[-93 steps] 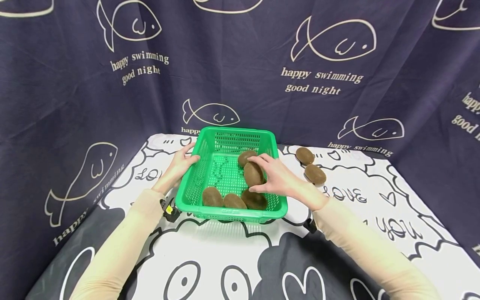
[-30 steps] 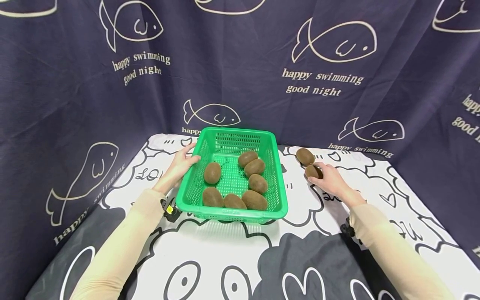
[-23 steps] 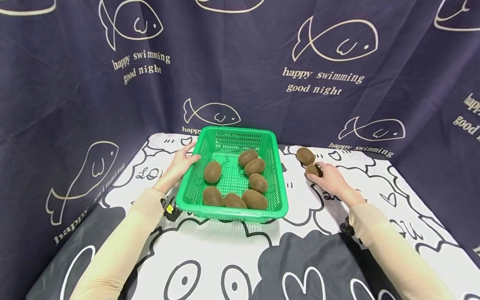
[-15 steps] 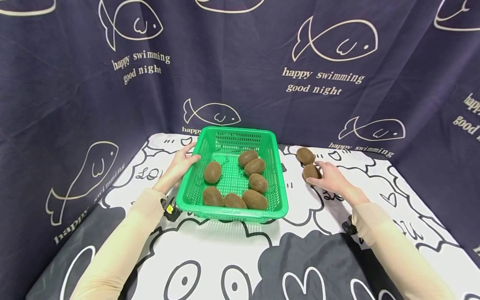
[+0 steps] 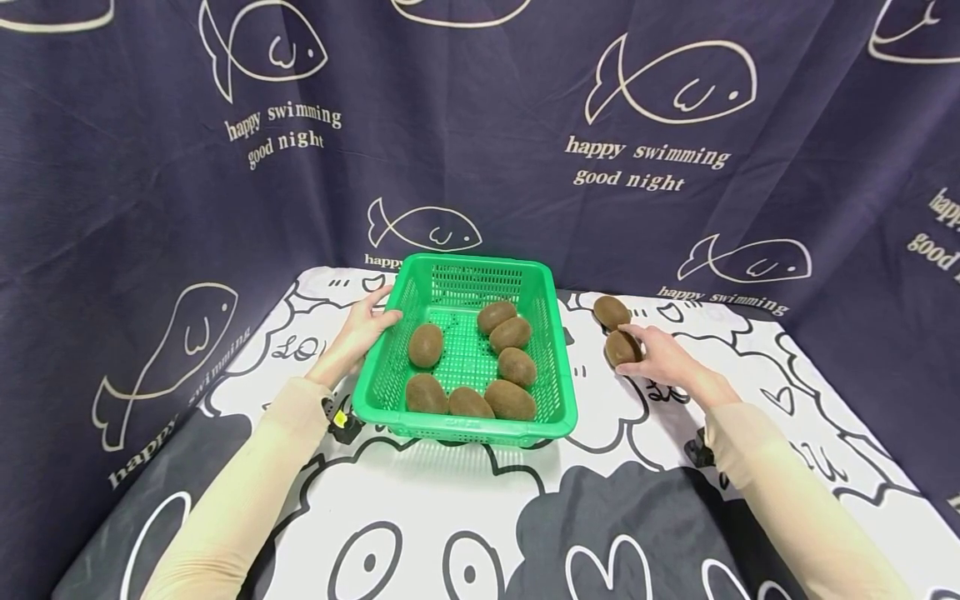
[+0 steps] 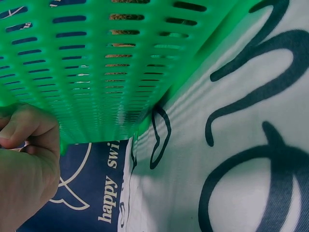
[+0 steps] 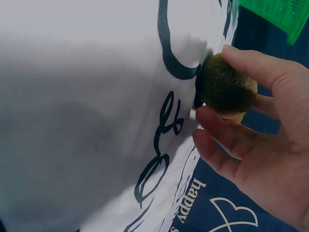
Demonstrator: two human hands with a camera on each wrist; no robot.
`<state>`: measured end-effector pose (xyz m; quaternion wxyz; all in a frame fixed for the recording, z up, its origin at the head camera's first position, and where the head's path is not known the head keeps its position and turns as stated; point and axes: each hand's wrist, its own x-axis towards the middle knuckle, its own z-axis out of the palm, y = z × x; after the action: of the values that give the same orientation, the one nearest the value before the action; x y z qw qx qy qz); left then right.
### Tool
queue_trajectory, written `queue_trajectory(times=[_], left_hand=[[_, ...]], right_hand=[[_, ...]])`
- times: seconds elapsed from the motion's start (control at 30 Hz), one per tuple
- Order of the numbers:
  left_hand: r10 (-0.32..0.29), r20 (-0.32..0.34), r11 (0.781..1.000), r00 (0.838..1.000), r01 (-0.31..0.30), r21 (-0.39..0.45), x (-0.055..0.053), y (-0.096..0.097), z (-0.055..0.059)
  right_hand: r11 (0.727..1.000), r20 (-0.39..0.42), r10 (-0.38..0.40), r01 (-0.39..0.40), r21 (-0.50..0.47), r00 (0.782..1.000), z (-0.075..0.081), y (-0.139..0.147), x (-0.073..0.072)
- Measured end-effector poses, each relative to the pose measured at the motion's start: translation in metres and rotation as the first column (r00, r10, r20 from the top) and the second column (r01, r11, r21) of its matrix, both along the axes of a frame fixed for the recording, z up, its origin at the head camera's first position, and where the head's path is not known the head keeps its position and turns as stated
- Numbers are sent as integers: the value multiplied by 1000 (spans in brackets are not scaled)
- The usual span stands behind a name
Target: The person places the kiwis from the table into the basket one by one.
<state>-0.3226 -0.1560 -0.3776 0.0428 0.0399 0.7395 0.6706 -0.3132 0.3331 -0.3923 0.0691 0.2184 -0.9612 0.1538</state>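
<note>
My left hand (image 5: 362, 329) grips the left rim of a green plastic basket (image 5: 363, 387), thumb over the edge. In the left wrist view its curled fingers (image 6: 29, 123) meet the basket's slotted wall (image 6: 96, 63). To the right of the basket, my right hand (image 5: 663, 358) pinches a brown kiwi (image 5: 620, 348) on the tabletop between thumb and fingers. The right wrist view shows that kiwi (image 7: 227, 87) with the thumb on one side and fingers on the other. Just behind it lies another kiwi (image 5: 612, 312). Inside the basket are several kiwis, one (image 5: 426, 346) apart at the left.
The table cloth (image 5: 405, 492) is white and dark grey with printed drawings and lettering. A dark blue curtain (image 5: 480, 125) with fish prints hangs behind and at both sides. The basket's right wall (image 5: 561, 350) stands between its kiwis and my right hand.
My right hand has left a kiwi at the basket's left side and moved right to a table kiwi. That kiwi has since turned and shifted slightly left. My left hand stays put.
</note>
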Motion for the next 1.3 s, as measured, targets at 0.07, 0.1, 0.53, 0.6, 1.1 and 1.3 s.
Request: queue_trajectory(times=[0.07, 0.1, 0.53, 0.6, 1.1, 1.3], left_hand=[[-5, -2, 1000, 1000, 5, -9, 0, 0, 0], [-7, -4, 1000, 1000, 7, -13, 0, -1, 0], [-9, -16, 999, 1000, 8, -40, 0, -2, 1], [-9, -19, 999, 1000, 8, -44, 0, -2, 1], [-8, -13, 999, 1000, 7, -49, -1, -1, -1], [-13, -11, 999, 1000, 12, -51, 0, -1, 0]], right_hand=[[1000, 15, 2, -3, 19, 1000, 1, 0, 1], [1000, 23, 3, -3, 26, 1000, 2, 0, 1], [999, 84, 7, -10, 35, 996, 4, 2, -5], [999, 95, 5, -8, 35, 996, 3, 2, -6], [1000, 62, -16, 17, -23, 998, 1, 0, -6], [997, 60, -55, 59, -50, 997, 3, 0, -6]])
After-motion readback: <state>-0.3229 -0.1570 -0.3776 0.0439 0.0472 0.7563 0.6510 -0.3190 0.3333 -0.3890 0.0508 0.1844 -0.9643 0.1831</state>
